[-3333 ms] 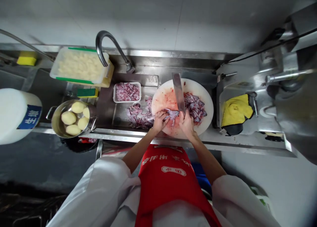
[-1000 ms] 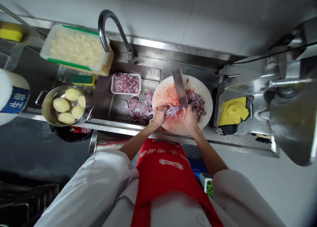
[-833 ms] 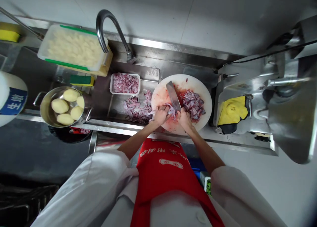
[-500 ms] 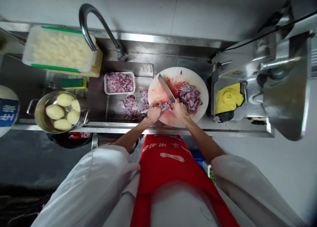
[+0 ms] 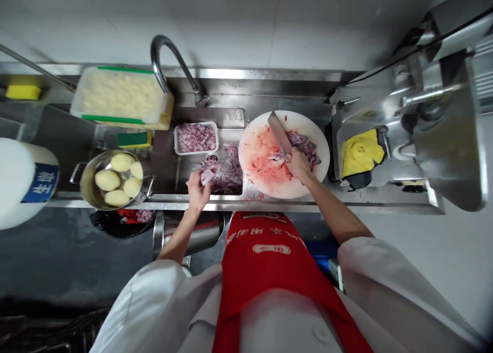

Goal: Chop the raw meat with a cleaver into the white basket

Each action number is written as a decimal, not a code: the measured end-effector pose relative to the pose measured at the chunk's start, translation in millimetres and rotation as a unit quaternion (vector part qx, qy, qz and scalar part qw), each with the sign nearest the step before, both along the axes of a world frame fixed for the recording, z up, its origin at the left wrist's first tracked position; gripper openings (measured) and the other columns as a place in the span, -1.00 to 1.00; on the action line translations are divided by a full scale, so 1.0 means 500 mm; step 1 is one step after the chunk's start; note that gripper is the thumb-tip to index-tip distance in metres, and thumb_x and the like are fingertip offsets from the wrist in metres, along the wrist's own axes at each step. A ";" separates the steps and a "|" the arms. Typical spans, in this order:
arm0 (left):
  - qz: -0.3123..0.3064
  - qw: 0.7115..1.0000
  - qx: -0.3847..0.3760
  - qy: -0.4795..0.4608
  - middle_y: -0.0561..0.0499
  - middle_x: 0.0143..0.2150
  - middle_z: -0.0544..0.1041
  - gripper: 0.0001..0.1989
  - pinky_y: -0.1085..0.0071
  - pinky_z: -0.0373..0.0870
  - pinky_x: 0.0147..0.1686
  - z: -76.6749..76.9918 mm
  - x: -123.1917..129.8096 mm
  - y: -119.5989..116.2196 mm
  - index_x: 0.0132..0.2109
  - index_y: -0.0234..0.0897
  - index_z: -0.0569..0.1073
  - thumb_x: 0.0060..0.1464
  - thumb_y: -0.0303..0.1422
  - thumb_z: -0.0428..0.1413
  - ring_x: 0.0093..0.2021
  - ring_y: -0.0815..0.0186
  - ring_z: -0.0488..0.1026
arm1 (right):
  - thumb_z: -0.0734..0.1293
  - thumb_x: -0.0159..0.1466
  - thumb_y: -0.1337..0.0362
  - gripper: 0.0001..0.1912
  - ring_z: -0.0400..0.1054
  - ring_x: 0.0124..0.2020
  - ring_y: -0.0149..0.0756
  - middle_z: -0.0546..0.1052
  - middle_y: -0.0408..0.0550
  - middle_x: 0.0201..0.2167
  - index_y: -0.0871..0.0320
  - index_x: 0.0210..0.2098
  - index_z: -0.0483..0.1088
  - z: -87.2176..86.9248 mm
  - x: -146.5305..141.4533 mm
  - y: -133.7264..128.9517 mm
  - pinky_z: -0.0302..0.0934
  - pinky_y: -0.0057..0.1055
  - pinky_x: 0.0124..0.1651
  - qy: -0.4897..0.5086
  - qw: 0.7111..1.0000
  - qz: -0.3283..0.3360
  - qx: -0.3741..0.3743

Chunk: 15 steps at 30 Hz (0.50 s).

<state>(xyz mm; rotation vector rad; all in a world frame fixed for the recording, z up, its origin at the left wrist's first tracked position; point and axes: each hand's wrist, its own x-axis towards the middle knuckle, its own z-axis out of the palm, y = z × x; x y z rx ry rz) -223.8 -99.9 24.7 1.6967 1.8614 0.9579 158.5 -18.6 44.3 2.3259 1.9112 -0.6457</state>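
My right hand point(image 5: 299, 164) grips the handle of a cleaver point(image 5: 279, 132), its broad blade resting over the round white cutting board point(image 5: 262, 181). Purplish cut raw meat point(image 5: 306, 143) lies on the board beside and beyond that hand, and red stains spread over the surface. Over the sink's front edge, my left hand point(image 5: 198, 191) is closed on a pale pinkish piece of raw meat point(image 5: 208, 175). More raw meat pieces point(image 5: 230, 177) lie in the sink just right of it. Behind them stands a white perforated basket point(image 5: 176, 146) filled with similar pieces.
A steel pot point(image 5: 90, 191) of peeled potatoes stands left, near a green-and-yellow sponge point(image 5: 133, 139). A lidded plastic box point(image 5: 115, 119) sits behind, under the curved faucet point(image 5: 156, 60). A yellow cloth point(image 5: 360, 153) lies by the slicing machine point(image 5: 447, 137) at right.
My left hand has moved from the cutting board leftward to the sink and now holds a piece of meat. The cleaver, still in my right hand, has shifted right. The camera view has shifted too.
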 end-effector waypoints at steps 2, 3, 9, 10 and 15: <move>0.031 0.995 0.042 -0.082 -0.03 -0.20 0.47 -0.78 0.36 0.36 -0.12 0.030 0.014 0.024 -0.16 -0.25 0.41 0.02 -0.32 0.18 -0.19 0.25 0.42 | 0.16 0.45 0.21 -0.67 0.50 -0.07 -0.07 0.60 0.22 -0.09 0.23 0.11 0.32 0.000 -0.031 -0.017 0.24 -0.36 -0.11 0.018 1.000 0.021 0.002; 0.045 0.989 0.061 -0.129 0.01 -0.26 0.45 -0.79 0.42 0.36 -0.17 0.046 0.033 0.044 -0.20 -0.25 0.40 0.00 -0.34 0.21 -0.25 0.30 0.41 | 0.17 0.44 0.20 -0.67 0.51 -0.08 -0.08 0.60 0.20 -0.10 0.22 0.10 0.33 -0.003 -0.046 -0.029 0.23 -0.37 -0.13 0.030 0.999 0.037 -0.007; 0.047 0.920 0.150 -0.360 0.06 -0.25 0.45 -0.64 0.53 0.39 -0.20 0.112 0.211 0.187 -0.13 -0.24 0.34 -0.05 -0.33 0.30 -0.24 0.40 0.45 | 0.22 0.42 0.25 -0.69 0.50 -0.04 -0.11 0.60 0.20 -0.07 0.23 0.09 0.37 -0.024 -0.025 -0.091 0.22 -0.40 -0.13 0.034 0.998 0.009 -0.052; 0.038 0.920 0.147 -0.362 0.04 -0.19 0.47 -0.60 0.52 0.41 -0.15 0.108 0.237 0.199 -0.07 -0.23 0.35 -0.04 -0.33 0.30 -0.18 0.37 0.48 | 0.22 0.42 0.25 -0.68 0.49 -0.03 -0.11 0.60 0.20 -0.07 0.24 0.10 0.37 -0.023 -0.002 -0.097 0.22 -0.40 -0.13 0.027 0.998 -0.012 -0.050; -0.020 0.955 -0.005 -0.297 -0.03 -0.14 0.55 -0.65 0.41 0.46 -0.13 0.005 0.288 0.176 -0.09 -0.28 0.46 -0.08 -0.38 0.26 -0.17 0.30 0.51 | 0.21 0.42 0.22 -0.64 0.48 -0.02 -0.09 0.58 0.22 -0.03 0.24 0.13 0.36 -0.004 0.086 -0.120 0.23 -0.39 -0.14 0.028 0.995 -0.075 -0.052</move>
